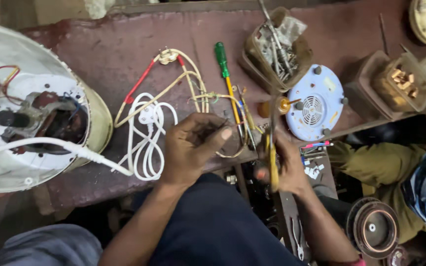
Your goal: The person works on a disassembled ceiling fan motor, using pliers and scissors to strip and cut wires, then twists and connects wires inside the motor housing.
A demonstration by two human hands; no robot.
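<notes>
My left hand [193,145] is curled at the front edge of the reddish workbench [124,44], pinching thin wire ends from a bundle of cream, red and yellow wires [183,83]. My right hand [279,165] grips a yellow-handled tool [272,157] held upright just right of those wires. A green-and-yellow screwdriver [227,81] lies on the bench behind my hands. A coiled white power cord with a plug [146,135] lies left of my left hand.
A large round white appliance [35,103], opened with its wiring showing, sits at the left. Behind are a tub of screws and tools [277,49], a round blue-white vented base [314,101], and clear boxes of brass parts [403,81]. Another person in olive clothing [380,165] is at the right.
</notes>
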